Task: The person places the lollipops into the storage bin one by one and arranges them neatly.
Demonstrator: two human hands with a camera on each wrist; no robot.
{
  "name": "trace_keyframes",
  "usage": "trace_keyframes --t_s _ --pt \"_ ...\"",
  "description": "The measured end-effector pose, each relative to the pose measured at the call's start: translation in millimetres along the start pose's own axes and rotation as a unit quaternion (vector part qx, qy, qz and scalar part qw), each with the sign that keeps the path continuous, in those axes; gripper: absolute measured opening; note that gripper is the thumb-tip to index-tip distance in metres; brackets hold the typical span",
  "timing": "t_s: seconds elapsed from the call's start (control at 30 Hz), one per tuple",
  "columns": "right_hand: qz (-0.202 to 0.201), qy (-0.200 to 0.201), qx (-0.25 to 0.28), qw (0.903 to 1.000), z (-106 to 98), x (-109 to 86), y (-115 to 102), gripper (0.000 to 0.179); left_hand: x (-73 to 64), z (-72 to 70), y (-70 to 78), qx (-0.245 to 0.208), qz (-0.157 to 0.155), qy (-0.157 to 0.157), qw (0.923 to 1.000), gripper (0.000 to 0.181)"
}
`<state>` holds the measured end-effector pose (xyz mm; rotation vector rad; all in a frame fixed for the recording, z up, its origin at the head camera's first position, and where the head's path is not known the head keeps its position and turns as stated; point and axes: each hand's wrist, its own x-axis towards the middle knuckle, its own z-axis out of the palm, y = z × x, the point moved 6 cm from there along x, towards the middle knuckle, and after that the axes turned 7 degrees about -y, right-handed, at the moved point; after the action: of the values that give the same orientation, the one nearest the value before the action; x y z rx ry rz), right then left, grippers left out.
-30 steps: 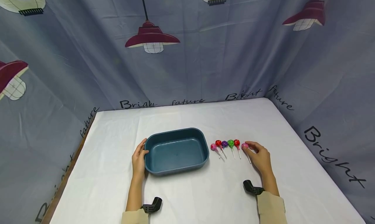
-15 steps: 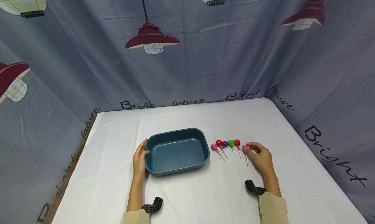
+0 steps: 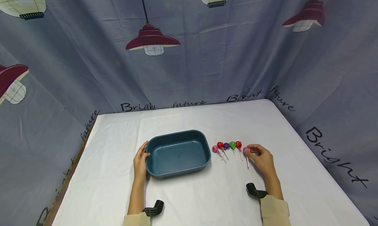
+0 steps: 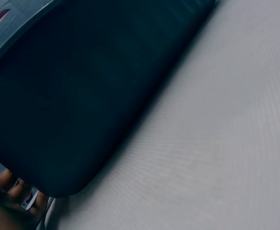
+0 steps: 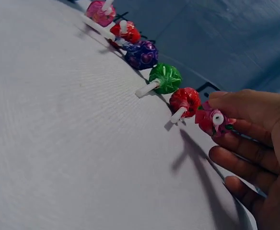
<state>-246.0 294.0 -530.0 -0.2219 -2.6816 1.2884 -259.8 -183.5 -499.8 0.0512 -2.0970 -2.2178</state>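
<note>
At the left end of a dark teal plastic basin (image 3: 178,157), my left hand (image 3: 140,165) holds the rim, thumb over the edge and fingers along the outer wall. The left wrist view shows those fingertips by the basin's corner. My right hand (image 3: 261,158) pinches the head of a pink lollipop (image 5: 214,119) between thumb and fingers. Its white stick points toward the near side. Just left of that hand lie a red lollipop (image 5: 184,101), a green lollipop (image 5: 165,78), a purple lollipop (image 5: 142,55), another red lollipop (image 5: 125,32) and another pink lollipop (image 5: 100,13).
A white cloth covers the table (image 3: 189,199). Grey-blue curtain (image 3: 189,71) with printed lamps and lettering surrounds its back and sides. Nothing lies inside the basin. The two leftmost lollipops have crossing sticks.
The pinched lollipop's stick has swung from slanting right to pointing almost straight toward the near side. The left hand and basin stay in place.
</note>
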Motion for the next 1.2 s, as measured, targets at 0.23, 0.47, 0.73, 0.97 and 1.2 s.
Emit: trace_keyframes --t_s 0.23,0.47,0.73,0.97,1.2 --pt "-0.044 -0.008 -0.003 0.999 2 0.4 -14 0.035 0.1 -2.0 -3.9 -0.014 -0.001 0.005 0.9999 0.048" --pt "-0.086 -0.026 0.029 0.9955 9 3.3 -35 0.035 8.7 -8.1 -25.6 -0.046 -0.002 0.026 0.9986 0.048" --pt "-0.136 -0.016 0.054 0.9891 20 10.7 -44 0.03 8.3 -6.2 -27.1 -0.062 0.004 0.022 0.9978 0.047" --pt "-0.184 0.019 0.055 0.9811 38 28.3 -21 0.027 5.5 -4.2 -24.5 -0.07 0.005 0.019 0.9973 0.048" --pt "-0.19 -0.01 0.092 0.9773 60 34.4 -60 0.029 11.7 -6.8 -30.6 -0.06 0.022 0.031 0.9975 0.046"
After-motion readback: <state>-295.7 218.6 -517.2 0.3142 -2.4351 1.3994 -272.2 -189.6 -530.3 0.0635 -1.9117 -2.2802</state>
